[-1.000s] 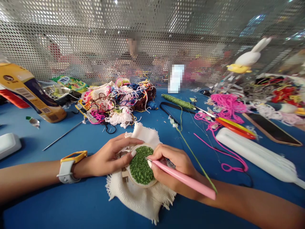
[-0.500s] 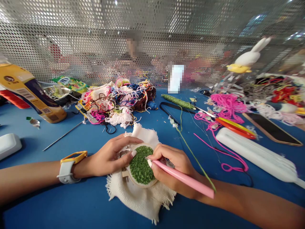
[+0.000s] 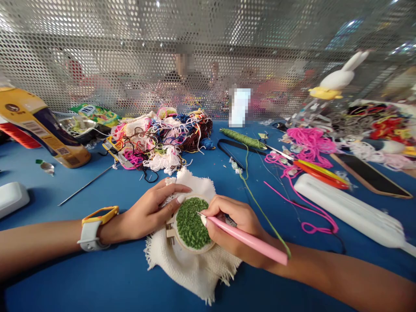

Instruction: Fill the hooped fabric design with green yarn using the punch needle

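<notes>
Near the table's near edge, a hoop of green loops, set in frayed white cloth, is gripped at its rim by the left hand. A pink punch needle is pinched pen-like by the right hand, tip on the loops. The left thumb, close to that tip, could be pricked. Farther back, the green yarn could be snagged and loops pulled out.

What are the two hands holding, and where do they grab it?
The right hand pinches the pink punch needle near its tip, like a pencil. The left hand grips the embroidery hoop by its upper-left rim.
</notes>
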A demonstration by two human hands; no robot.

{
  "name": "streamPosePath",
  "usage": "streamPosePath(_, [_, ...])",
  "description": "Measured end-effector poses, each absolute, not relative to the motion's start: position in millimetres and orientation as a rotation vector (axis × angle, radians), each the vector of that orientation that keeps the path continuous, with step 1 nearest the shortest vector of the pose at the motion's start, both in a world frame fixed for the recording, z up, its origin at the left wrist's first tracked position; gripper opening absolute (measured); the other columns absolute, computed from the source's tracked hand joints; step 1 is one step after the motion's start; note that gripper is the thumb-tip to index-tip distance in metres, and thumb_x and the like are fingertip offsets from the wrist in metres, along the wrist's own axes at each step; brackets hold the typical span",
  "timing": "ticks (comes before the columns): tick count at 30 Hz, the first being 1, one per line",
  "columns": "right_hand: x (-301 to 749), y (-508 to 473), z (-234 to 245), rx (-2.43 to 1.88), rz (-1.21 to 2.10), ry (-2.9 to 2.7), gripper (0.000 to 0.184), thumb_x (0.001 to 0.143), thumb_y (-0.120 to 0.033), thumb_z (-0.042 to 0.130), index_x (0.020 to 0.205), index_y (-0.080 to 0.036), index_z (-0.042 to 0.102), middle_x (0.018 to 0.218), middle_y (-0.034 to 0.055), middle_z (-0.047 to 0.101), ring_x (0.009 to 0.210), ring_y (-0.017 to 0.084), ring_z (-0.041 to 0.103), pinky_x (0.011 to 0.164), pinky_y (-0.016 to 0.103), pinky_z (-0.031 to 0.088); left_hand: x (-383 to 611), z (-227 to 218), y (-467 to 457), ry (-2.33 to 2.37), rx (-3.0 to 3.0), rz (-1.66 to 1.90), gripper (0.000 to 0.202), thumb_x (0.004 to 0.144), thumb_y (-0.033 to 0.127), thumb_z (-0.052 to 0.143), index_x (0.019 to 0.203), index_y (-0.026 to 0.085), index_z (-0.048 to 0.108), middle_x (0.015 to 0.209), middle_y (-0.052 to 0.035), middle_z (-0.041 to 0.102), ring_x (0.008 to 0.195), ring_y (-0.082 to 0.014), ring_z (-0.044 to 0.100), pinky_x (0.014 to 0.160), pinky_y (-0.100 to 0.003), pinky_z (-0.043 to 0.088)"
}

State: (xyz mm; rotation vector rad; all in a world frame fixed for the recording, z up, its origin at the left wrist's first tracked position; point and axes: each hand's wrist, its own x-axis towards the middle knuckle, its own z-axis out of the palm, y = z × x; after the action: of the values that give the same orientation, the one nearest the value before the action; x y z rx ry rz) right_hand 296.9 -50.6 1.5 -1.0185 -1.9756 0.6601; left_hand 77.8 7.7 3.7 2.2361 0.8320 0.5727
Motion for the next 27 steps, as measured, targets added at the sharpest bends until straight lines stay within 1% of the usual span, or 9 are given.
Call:
streamPosePath(3, [296.6,-50.8,1.5,-1.033,0.661,-1.972,0.008,0.079,-0.011,0.051,0.074,-0.017,0.054,0.067,0.0000,0.054,0.061,0.011,0.051,0.057,0.023,0.040,77.5,1.8,9.0,0.835,2.213,0.582,0.030,0.094,0.029,0.041,0.121,0.021,0.053,0.104,-0.0057,0.059,0.093,-0.0194,0.053,0.083,-0.031,0.043])
streamPosePath(7, [296.5,-50.8,1.5,-1.055,0.667,-1.966,0.007,0.079,-0.012,0.052,0.074,-0.017,0.055,0.067,0.0001,0.054,0.060,0.011,0.050,0.056,0.023,0.040,77.7,-0.2,11.9,0.795,2.163,0.630,0.028,0.093,0.027,0.044,0.117,0.020,0.054,0.110,-0.0065,0.059,0.102,-0.0210,0.053,0.091,-0.034,0.042])
streamPosePath(10, [296.6,-50.7,1.3,-1.057,0.674,-1.963,0.007,0.079,-0.013,0.052,0.075,-0.017,0.055,0.067,0.0001,0.054,0.060,0.011,0.050,0.056,0.023,0.040,78.0,-1.2,12.4,0.787,2.121,0.663,0.028,0.091,0.027,0.047,0.117,0.019,0.054,0.112,-0.0075,0.058,0.103,-0.0209,0.054,0.093,-0.034,0.043])
streamPosePath(12, [296.7,-50.5,1.2,-1.051,0.681,-1.966,0.008,0.080,-0.013,0.051,0.075,-0.017,0.055,0.067,-0.0001,0.054,0.061,0.011,0.051,0.056,0.022,0.040,78.5,-2.0,11.8,0.794,2.048,0.667,0.034,0.090,0.028,0.049,0.123,0.021,0.049,0.119,-0.0079,0.055,0.107,-0.0211,0.054,0.094,-0.033,0.044])
streamPosePath(14, [296.9,-50.4,0.9,-1.051,0.688,-1.967,0.008,0.079,-0.012,0.051,0.075,-0.017,0.056,0.067,-0.0002,0.055,0.061,0.011,0.051,0.057,0.022,0.040,79.5,-2.6,11.3,0.788,1.920,0.660,0.046,0.090,0.029,0.051,0.133,0.023,0.037,0.128,-0.0084,0.051,0.112,-0.0213,0.052,0.093,-0.032,0.046])
streamPosePath(16, [297.1,-50.3,0.4,-1.059,0.694,-1.966,0.008,0.079,-0.012,0.052,0.075,-0.017,0.056,0.068,0.0000,0.055,0.061,0.011,0.051,0.057,0.022,0.040,80.7,-2.5,11.3,0.798,1.808,0.649,0.058,0.089,0.029,0.052,0.139,0.022,0.025,0.131,-0.0091,0.050,0.113,-0.0210,0.053,0.092,-0.032,0.047])
streamPosePath(19, [297.4,-50.2,-0.9,-1.081,0.707,-1.967,0.008,0.079,-0.012,0.051,0.075,-0.016,0.056,0.069,0.0005,0.056,0.062,0.011,0.052,0.057,0.023,0.040,82.0,-1.7,12.2,0.861,1.768,0.613,0.061,0.087,0.028,0.054,0.140,0.020,0.025,0.125,-0.0089,0.053,0.106,-0.0201,0.056,0.090,-0.033,0.048])
streamPosePath(23, [297.1,-50.7,-1.2,-1.062,0.688,-1.970,0.008,0.079,-0.011,0.051,0.075,-0.017,0.056,0.069,0.0005,0.057,0.063,0.012,0.053,0.059,0.023,0.041,81.5,-2.4,13.1,0.813,1.794,0.570,0.053,0.089,0.029,0.051,0.136,0.022,0.030,0.110,-0.0063,0.060,0.090,-0.0183,0.060,0.079,-0.030,0.051])
streamPosePath(27, [296.3,-50.9,1.5,-1.043,0.671,-1.984,0.008,0.079,-0.011,0.051,0.075,-0.017,0.056,0.068,0.0005,0.058,0.061,0.011,0.052,0.058,0.022,0.041,80.1,-3.8,12.2,0.787,1.931,0.552,0.047,0.091,0.032,0.047,0.134,0.019,0.030,0.108,-0.0080,0.058,0.089,-0.0181,0.057,0.077,-0.030,0.051])
